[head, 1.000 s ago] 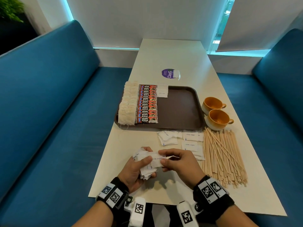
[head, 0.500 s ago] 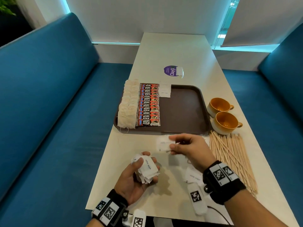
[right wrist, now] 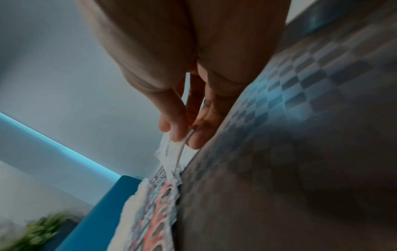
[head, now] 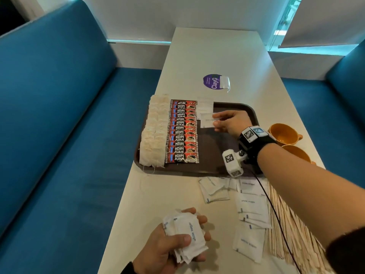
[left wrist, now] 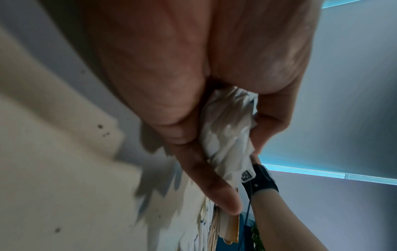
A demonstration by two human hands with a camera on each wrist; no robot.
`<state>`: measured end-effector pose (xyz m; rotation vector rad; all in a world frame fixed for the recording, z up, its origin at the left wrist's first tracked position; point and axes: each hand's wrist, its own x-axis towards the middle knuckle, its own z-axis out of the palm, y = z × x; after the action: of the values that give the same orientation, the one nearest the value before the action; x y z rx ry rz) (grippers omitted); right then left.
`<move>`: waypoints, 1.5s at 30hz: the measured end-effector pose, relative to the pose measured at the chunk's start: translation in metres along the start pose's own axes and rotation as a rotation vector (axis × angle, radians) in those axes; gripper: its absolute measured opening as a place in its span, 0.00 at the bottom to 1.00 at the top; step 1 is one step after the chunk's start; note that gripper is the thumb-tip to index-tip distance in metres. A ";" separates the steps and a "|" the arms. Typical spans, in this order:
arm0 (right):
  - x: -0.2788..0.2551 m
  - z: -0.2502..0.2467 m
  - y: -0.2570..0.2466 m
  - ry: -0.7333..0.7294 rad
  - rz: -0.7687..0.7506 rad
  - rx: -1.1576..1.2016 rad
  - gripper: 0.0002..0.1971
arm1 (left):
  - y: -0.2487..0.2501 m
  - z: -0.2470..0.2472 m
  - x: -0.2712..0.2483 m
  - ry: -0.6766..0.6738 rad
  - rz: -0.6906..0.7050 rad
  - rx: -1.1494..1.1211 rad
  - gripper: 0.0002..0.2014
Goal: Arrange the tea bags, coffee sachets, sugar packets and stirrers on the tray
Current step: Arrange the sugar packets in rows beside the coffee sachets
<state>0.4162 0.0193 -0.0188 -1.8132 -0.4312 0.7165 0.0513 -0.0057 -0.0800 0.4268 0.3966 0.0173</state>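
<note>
A brown tray (head: pixel 221 153) holds a column of tea bags (head: pixel 153 135), a column of red coffee sachets (head: pixel 182 133) and one white sugar packet (head: pixel 205 106) at its far edge. My right hand (head: pixel 216 121) reaches over the tray and pinches a single sugar packet (head: pixel 206 122) just below that one, beside the sachets; the same sugar packet (right wrist: pixel 171 156) shows between thumb and fingers in the right wrist view. My left hand (head: pixel 177 244) grips a bunch of sugar packets (head: pixel 187 236) above the table's near edge. Loose sugar packets (head: pixel 250 206) and wooden stirrers (head: pixel 292 234) lie on the table.
Two orange cups (head: pixel 284 134) stand right of the tray. A purple sticker (head: pixel 212 81) with a small clear holder sits beyond the tray. Blue bench seats (head: pixel 59 135) flank the white table (head: pixel 217 52) on both sides.
My right hand pulled one sugar packet from the bunch in my left hand and carried it forward over the tray, beside the coffee sachets. The left hand stayed near the table edge.
</note>
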 end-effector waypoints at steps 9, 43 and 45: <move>0.050 0.019 0.002 0.057 -0.007 -0.316 0.11 | 0.007 -0.001 0.005 0.027 -0.025 0.082 0.34; -0.263 0.028 0.059 -0.291 0.077 0.111 0.12 | -0.002 0.014 -0.010 0.083 0.210 0.218 0.27; -0.270 0.032 0.066 -0.303 0.096 0.123 0.13 | -0.004 0.014 -0.010 0.073 0.208 0.213 0.27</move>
<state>0.1891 -0.1435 -0.0164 -1.6222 -0.4892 1.0687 0.0472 -0.0156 -0.0666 0.6775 0.4265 0.1946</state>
